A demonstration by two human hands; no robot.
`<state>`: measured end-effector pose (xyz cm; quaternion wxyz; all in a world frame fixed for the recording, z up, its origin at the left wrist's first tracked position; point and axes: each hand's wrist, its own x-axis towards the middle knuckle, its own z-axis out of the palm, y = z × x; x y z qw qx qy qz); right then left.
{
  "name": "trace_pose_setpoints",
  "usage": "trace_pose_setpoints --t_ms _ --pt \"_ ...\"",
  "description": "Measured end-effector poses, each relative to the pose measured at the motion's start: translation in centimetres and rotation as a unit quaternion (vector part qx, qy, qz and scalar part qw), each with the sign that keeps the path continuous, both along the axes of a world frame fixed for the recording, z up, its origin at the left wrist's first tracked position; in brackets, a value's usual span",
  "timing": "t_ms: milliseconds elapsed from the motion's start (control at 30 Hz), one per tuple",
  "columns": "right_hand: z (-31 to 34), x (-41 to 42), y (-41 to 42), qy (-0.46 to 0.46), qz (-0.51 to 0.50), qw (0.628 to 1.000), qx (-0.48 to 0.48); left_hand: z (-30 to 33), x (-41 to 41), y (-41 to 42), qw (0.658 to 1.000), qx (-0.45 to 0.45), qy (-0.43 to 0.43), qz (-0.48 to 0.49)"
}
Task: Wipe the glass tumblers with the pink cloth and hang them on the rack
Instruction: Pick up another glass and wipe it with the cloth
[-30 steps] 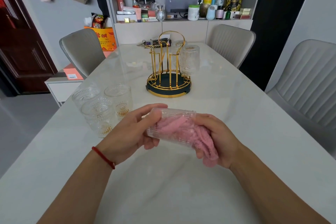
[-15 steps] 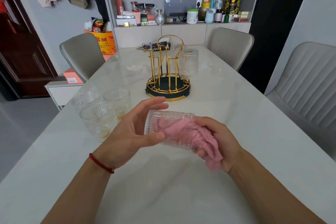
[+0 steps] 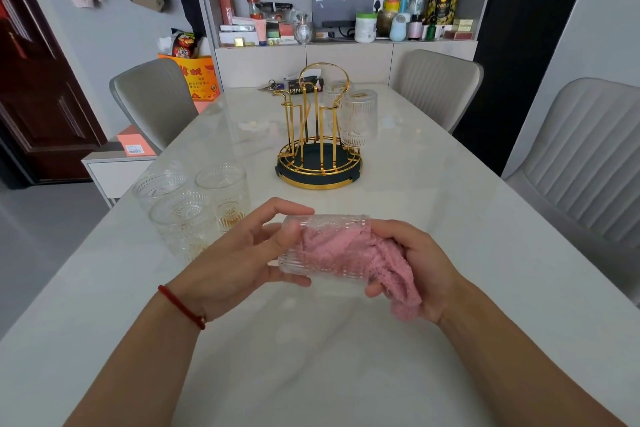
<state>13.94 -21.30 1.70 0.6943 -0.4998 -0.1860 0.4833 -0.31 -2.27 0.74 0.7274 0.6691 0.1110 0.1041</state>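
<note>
Since half a second ago, my left hand (image 3: pixel 242 253) has closed in on the tumbler (image 3: pixel 322 246), thumb now laid across its base end and fingers curled round top and underside. Far left on the tabletop (image 3: pixel 433 218), three unwiped glasses (image 3: pixel 190 204) stand upright in a tight cluster, touching or nearly so. Centre, the held tumbler lies on its side above the tabletop, mouth facing right, with the pink cloth (image 3: pixel 349 253) stuffed inside and trailing out. My right hand (image 3: pixel 419 270) grips the cloth at the mouth, fingers pushed in. Further off, the gold rack (image 3: pixel 318 142) carries one inverted glass (image 3: pixel 358 120) on its right side; a second behind it is unclear.
</note>
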Motion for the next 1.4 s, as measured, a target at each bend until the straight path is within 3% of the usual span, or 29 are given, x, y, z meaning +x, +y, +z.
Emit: trace_pose_setpoints --t_ms 133,267,400,567,633,767,933,1133,1233,1400 --pt "0.1 0.2 0.0 0.042 -0.026 0.999 -0.012 -0.6 -0.2 0.8 0.991 0.112 -0.079 -0.008" --pt "0.0 0.4 0.0 0.069 -0.043 0.997 -0.005 -0.3 -0.3 0.7 0.99 0.129 -0.048 -0.022" --pt "-0.4 0.7 0.0 0.036 -0.033 0.999 -0.007 -0.1 -0.2 0.3 0.996 0.079 0.025 -0.035" --pt "-0.9 1.0 0.2 0.028 -0.028 0.999 -0.006 -0.3 -0.1 0.1 1.0 -0.009 0.011 -0.016" --pt "-1.1 1.2 0.2 0.032 -0.024 0.999 -0.008 -0.5 0.1 0.2 1.0 -0.005 -0.004 -0.009" --pt "-1.3 1.4 0.1 0.06 -0.028 0.998 -0.01 -1.1 0.1 0.8 0.989 0.127 -0.078 -0.002" --pt "-1.5 1.7 0.1 0.091 -0.042 0.995 -0.009 -1.3 0.2 1.0 0.982 0.179 -0.05 -0.021" --pt "-1.9 2.5 0.4 0.145 -0.057 0.988 0.006 -1.4 0.6 1.4 0.945 0.32 -0.048 0.05" --pt "-0.8 3.0 -0.4 0.19 -0.088 0.975 0.078 -1.5 0.8 1.3 0.954 0.274 -0.079 0.093" --pt "-0.2 4.2 -1.6 0.253 -0.174 0.901 0.305 -2.8 0.7 1.6 0.988 0.002 -0.144 0.059"
